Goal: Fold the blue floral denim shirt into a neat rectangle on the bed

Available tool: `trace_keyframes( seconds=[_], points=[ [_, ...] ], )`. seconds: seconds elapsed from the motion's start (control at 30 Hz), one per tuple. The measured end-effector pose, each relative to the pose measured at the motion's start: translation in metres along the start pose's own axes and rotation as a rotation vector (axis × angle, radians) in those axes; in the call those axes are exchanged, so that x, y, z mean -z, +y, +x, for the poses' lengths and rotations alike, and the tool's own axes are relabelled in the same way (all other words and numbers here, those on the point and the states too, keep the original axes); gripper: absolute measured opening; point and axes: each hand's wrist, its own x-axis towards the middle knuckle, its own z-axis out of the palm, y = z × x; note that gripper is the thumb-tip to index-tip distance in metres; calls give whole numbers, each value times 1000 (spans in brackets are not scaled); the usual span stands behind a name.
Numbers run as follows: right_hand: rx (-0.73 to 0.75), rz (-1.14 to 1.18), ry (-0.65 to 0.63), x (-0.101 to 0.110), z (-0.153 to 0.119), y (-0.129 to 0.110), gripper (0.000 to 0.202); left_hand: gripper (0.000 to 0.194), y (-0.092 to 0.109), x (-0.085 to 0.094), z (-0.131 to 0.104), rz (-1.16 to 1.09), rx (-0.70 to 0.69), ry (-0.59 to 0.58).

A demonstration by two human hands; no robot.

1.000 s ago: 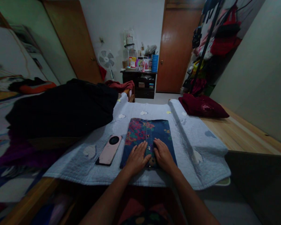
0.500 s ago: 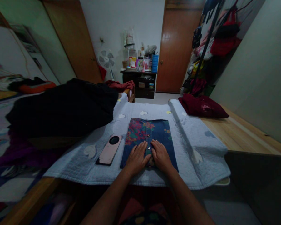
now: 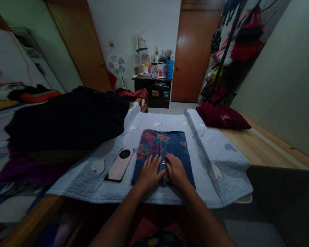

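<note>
A folded denim garment (image 3: 173, 140), blue with red and yellow flower prints and a row of metal snap buttons down its middle, lies flat in front of me. My left hand (image 3: 149, 173) rests flat on its left half, fingers stretched out. On the other side of the button strip, my right hand (image 3: 176, 171) presses flat on the fabric with its fingers extended. Both palms face down and neither hand grips the cloth. A pink phone (image 3: 120, 165) with a round black camera ring lies face down left of the garment.
A pale blue quilted cloth (image 3: 154, 197) covers the table under the garment. Dark clothing (image 3: 67, 120) is heaped on the left. A folded maroon garment (image 3: 222, 116) sits at the back right. Farther off stand a fan (image 3: 116, 65), a dark cabinet (image 3: 158, 94) and a wooden door (image 3: 192, 55).
Almost nothing differs. Both hands stay flat on the denim garment, and the view has shifted very slightly.
</note>
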Motion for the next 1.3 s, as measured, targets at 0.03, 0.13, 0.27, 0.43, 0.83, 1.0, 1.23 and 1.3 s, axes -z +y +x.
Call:
trace_keyframes(
  seconds=[0.03,0.13,0.27,0.43,0.83,1.0,1.23,1.3],
  points=[
    [-2,1,-2,0,0,0,43,67,0,0,0,3,3,-2],
    [0,1,-2,0,0,0,43,68,1,1,0,11,12,1],
    [0,-4,1,0,0,0,43,67,1,0,0,13,17,8],
    [-20,-48,-20,-1,0,-1,45,67,-1,-4,0,23,19,26],
    [-152,-225,-122,8,-1,-1,56,68,0,-3,1,28,21,21],
    [-160,-209,-102,11,-5,10,58,68,0,-3,0,16,25,17],
    [-112,-178,-22,9,-11,24,55,68,0,-1,0,-4,24,21],
    [-111,-179,-21,10,-12,23,55,68,0,-1,0,-5,27,13]
  ],
)
